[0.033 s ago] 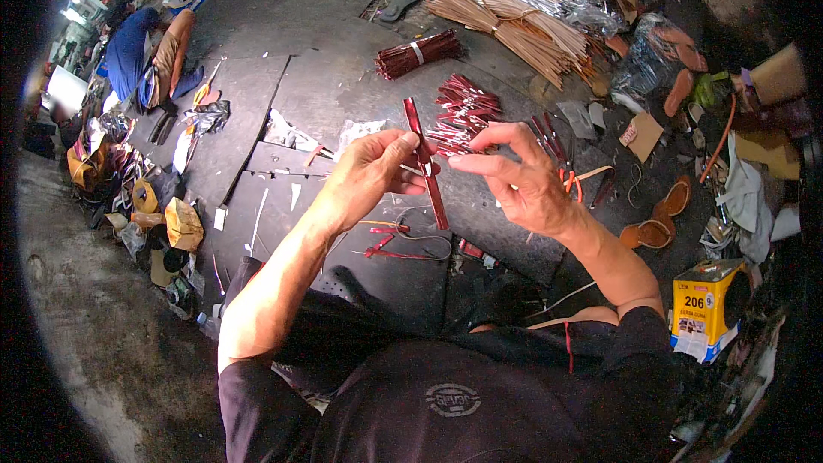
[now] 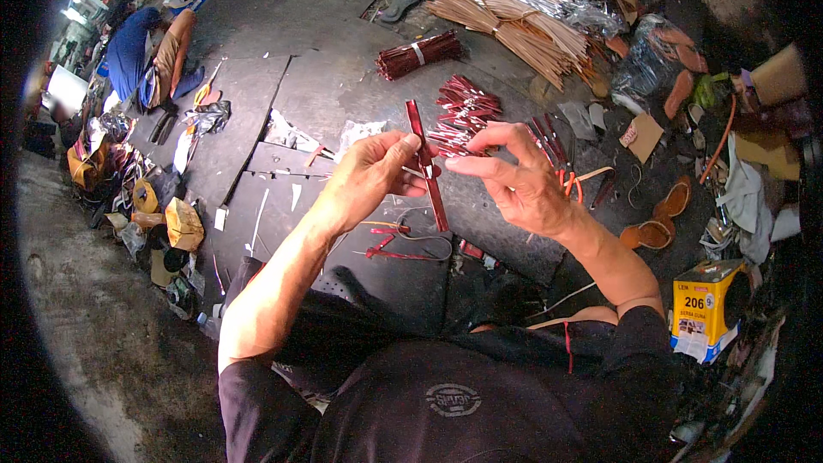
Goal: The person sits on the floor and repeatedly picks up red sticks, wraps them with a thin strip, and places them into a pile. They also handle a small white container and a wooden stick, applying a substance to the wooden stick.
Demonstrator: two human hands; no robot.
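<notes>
Okay, our left hand point(image 2: 364, 178) pinches the red strap point(image 2: 435, 197) above the floor point(image 2: 343, 90) — right hand point(image 2: 531, 189) loosely spread just beside it — so let's pinch firmly without creasing it.

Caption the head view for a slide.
The left hand holds a dark red strap; the right hand is raised beside it, a pile of red straps beyond.

Tiny shift. Dark red strip point(image 2: 424, 154) rotated slightly: upper end, beyond the left hand point(image 2: 367, 173)'s pinching fingers, nudged right and a touch nearer them; lower end, below those fingers, marginally lower. Right hand point(image 2: 531, 193): extended finger crept a hair left, toward the strip.
</notes>
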